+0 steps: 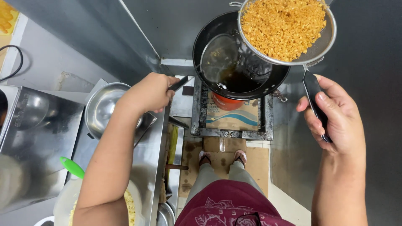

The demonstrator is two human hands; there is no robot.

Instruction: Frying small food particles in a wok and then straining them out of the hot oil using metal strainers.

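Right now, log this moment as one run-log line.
left hand: grips skimmer handle, in wok | right hand: holds strainer of fried bits over wok | oil dark

A round wire-mesh strainer with a steel rim sits at about one o'clock in the view, heaped with golden-brown fried crumbs. It is held above the right edge of a black wok, tilted a little, and its flat black handle runs down toward five o'clock. A second, finer mesh skimmer lies inside the wok at about twelve o'clock, with a few crumbs on its mesh. Its dark handle points toward eight o'clock. Dark oil pools in the wok's bottom.
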